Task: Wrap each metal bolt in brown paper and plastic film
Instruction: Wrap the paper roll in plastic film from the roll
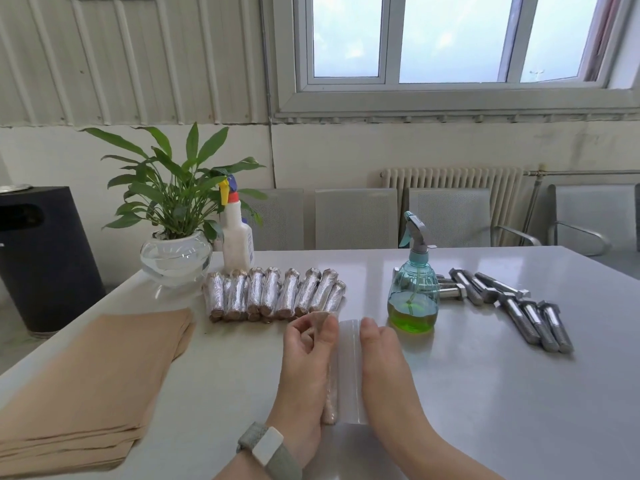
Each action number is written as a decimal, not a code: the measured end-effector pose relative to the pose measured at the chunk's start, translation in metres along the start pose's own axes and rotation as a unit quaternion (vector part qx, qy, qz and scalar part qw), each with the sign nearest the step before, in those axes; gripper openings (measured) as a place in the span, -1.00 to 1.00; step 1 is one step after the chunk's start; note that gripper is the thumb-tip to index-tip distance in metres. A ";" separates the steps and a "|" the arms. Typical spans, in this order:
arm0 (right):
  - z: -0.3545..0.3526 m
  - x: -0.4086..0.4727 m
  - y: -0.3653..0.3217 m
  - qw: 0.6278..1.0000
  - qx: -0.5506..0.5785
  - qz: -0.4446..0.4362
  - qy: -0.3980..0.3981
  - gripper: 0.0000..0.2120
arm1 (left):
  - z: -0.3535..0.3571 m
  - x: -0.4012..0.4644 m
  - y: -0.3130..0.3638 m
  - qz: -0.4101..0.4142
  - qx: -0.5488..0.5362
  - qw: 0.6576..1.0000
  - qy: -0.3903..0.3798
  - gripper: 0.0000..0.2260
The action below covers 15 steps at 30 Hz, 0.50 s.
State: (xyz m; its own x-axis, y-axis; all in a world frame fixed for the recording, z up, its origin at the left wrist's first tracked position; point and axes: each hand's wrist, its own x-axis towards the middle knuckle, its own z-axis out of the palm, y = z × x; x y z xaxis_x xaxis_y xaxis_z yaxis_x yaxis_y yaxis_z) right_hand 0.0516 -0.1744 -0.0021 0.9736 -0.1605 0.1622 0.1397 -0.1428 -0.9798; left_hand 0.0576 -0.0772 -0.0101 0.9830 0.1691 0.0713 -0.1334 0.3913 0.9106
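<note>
A paper-wrapped bolt lies lengthwise between my hands at the table's front middle. My left hand grips its brown paper wrapping, fingers curled at the far end. A roll of plastic film lies right beside the bolt, and my right hand holds it from the right side, thumb along its edge. Several finished bolts wrapped in paper and film lie in a row behind my hands. Several bare metal bolts lie at the right. A stack of brown paper sheets sits at the front left.
A teal spray bottle with green liquid stands just right of my hands. A white spray bottle and a potted plant in a glass bowl stand at the back left. Chairs line the table's far edge.
</note>
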 end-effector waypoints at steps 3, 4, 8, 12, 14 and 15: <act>0.000 -0.001 0.002 0.998 -0.051 -0.021 0.004 -0.58 | -0.001 -0.007 -0.001 -0.067 -0.049 0.994 -0.068 -0.50; -0.001 0.001 0.002 0.998 -0.053 -0.022 0.005 -0.59 | -0.001 -0.006 -0.001 -0.077 -0.066 0.992 -0.076 -0.54; -0.006 0.008 0.002 0.995 0.070 0.052 -0.051 -0.54 | -0.001 0.001 -0.003 -0.058 -0.039 0.995 -0.072 -0.65; -0.012 0.009 -0.001 0.981 0.102 0.084 -0.141 -0.42 | -0.007 0.009 -0.005 0.026 0.086 0.995 -0.040 -0.63; -0.012 0.010 -0.001 0.989 0.076 0.062 -0.114 -0.40 | -0.008 0.010 -0.005 0.058 0.129 0.990 -0.017 -0.53; -0.011 0.010 -0.001 0.991 0.067 0.055 -0.099 -0.39 | -0.009 0.012 -0.004 0.073 0.143 0.987 -0.004 -0.51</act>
State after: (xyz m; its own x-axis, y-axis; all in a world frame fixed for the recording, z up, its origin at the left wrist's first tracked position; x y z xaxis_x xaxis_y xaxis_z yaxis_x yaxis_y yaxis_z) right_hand 0.0589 -0.1865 0.0012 0.9988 0.0297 0.0400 0.0400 -0.0012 -0.9992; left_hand 0.0686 -0.0690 -0.0169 0.9571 0.1964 0.2130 -0.2341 0.0912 0.9679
